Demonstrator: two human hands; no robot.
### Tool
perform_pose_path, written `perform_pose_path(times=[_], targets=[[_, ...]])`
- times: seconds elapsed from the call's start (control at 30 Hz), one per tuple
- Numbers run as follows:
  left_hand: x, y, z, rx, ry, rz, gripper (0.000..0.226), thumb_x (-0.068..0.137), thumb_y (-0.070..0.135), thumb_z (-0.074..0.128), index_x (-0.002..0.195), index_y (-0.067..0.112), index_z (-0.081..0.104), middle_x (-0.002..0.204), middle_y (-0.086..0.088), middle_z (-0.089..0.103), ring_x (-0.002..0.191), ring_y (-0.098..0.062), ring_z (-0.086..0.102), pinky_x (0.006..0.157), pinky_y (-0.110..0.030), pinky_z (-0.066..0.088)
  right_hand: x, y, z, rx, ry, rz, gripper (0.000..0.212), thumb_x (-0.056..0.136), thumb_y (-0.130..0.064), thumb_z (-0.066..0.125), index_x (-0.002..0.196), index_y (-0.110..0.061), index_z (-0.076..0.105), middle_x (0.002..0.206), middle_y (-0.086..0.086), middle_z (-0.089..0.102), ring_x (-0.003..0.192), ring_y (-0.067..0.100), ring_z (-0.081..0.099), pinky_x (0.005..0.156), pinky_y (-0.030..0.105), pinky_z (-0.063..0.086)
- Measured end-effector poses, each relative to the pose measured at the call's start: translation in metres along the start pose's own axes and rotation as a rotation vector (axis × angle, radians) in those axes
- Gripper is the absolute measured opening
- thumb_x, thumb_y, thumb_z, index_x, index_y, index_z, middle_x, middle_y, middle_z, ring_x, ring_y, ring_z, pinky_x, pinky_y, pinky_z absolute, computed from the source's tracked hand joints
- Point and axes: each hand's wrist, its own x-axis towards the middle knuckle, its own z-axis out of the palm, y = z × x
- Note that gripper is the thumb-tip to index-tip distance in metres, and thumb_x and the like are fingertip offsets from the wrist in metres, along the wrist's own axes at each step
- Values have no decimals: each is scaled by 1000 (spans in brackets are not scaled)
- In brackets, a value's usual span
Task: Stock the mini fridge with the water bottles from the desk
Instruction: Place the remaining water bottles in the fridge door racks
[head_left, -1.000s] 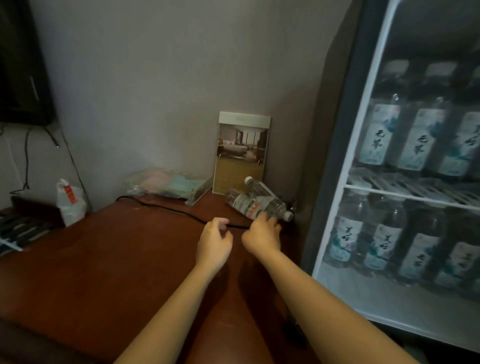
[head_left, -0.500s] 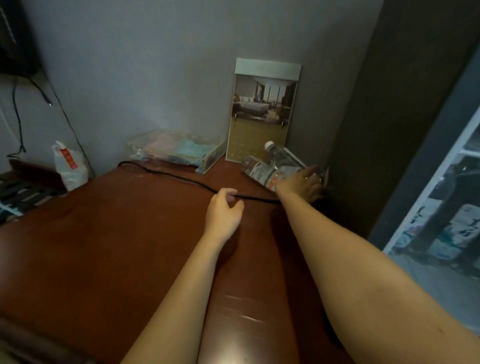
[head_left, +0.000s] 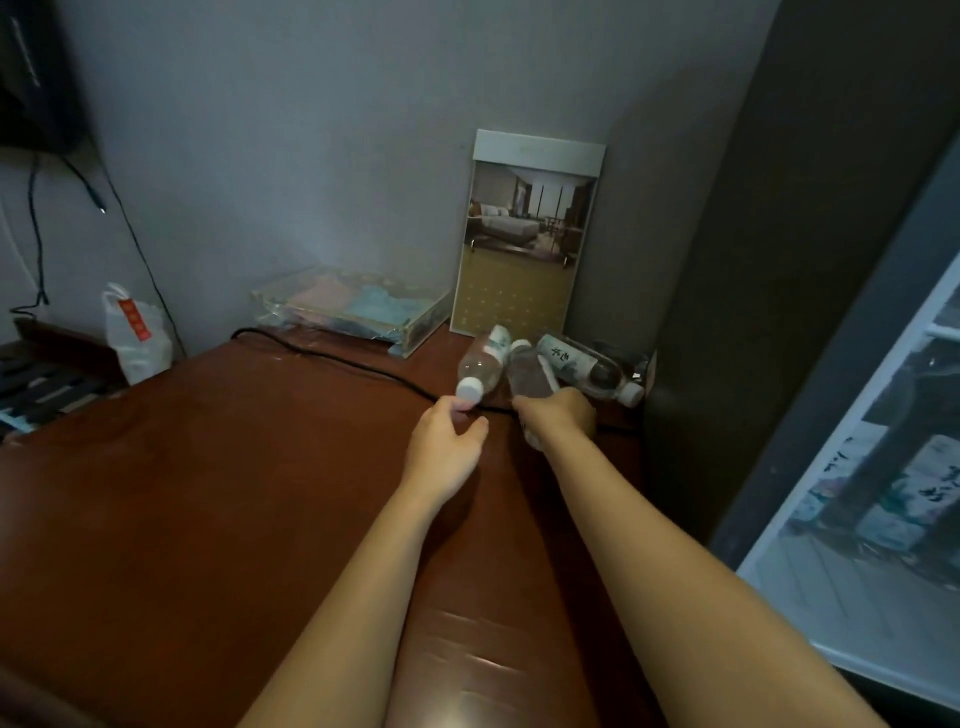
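Pickup stage, nothing in transit to the fridge yet.

Nearest: both forearms stretched out over the brown counter (head_left: 208, 493), which is bare in the foreground. Left hand (head_left: 447, 447) is loosely part-open, fingertips touching or just short of the white cap of the left bottle (head_left: 480, 366); can't tell if it has a hold, looks like no real grip yet. Right hand (head_left: 558, 415) is curled around the lower part of the middle bottle (head_left: 530, 371), which lies with its base pointing away from the wearer (hand hides the neck end, so grip quality is a guess, but it reads as closed on it).

Just behind, a third bottle (head_left: 582, 364) lies on its side against the dark fridge side panel (head_left: 779, 312), cap toward the right, untouched. A black cable (head_left: 337, 358) runs across the counter and passes right under the hands; snag risk when lifting.

Further back: clear tray of coloured papers (head_left: 353, 306), upright hotel-room card (head_left: 524, 234) against the wall, white plastic bag (head_left: 132, 332) far left.

Fridge glass door (head_left: 857, 493) shows at right edge, labelled bottles blurred behind it.

Status: three bottles left on the counter, all lying in the back right corner. Left to do: lift, carry right, shelve. Likely two trips, or two now and one after.
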Motion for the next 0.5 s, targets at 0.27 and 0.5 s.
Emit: perform_pose_path(times=[0.27,0.5], targets=[[-5,9,-5,-162,70,-90,29,89,38,55,109,17,58,105,-5,65,95,-20,61,89,-38,50,-90,44,0,-118,101,-402,55,75,-44,67,113,-8,51,114,13,59,109,33,52,91,35,36],[-19,28,-18,-459,-185,-232,22,86,44,59,101,29,57,96,0,70,82,-20,70,58,-30,54,-114,60,-13,-115,82,-615,62,79,-37,67,128,-12,39,122,6,47,110,28,45,94,32,33]])
